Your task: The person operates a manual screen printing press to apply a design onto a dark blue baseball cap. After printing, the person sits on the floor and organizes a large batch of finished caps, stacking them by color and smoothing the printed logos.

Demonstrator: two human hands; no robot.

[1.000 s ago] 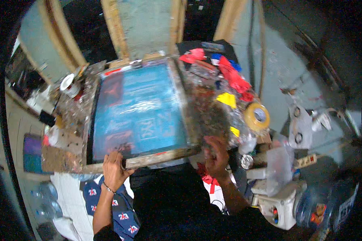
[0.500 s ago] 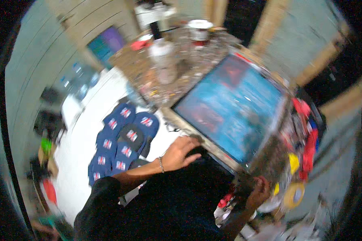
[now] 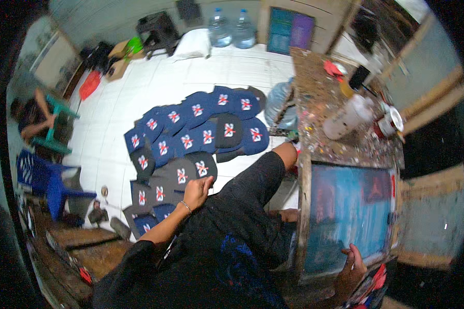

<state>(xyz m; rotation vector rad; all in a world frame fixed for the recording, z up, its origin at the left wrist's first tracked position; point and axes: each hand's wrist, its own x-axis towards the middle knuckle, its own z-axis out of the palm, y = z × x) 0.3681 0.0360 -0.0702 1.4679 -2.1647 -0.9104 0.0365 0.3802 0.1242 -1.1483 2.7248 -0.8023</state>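
My left hand (image 3: 196, 190) reaches out to the left, fingers curled on the edge of a black cloth piece with a red and white print (image 3: 202, 167). That piece lies at the near end of a spread of several blue and black printed pieces (image 3: 201, 131) on the white floor. My right hand (image 3: 351, 262) grips the near edge of a wooden printing screen (image 3: 301, 206) with a blue mesh (image 3: 345, 206), which lies flat on the paint-spattered table (image 3: 319, 103).
A white bottle (image 3: 345, 121) and a small open tin (image 3: 389, 121) stand on the table beyond the screen. A large water jug (image 3: 278, 103) stands beside the table, two more (image 3: 232, 28) by the far wall. A blue chair (image 3: 46, 180) and a seated person (image 3: 33, 118) are at the left.
My view has swung from the screen to the floor on the left. My left hand has left the screen's near edge and moved out to the printed pieces. My right hand stays on the screen.
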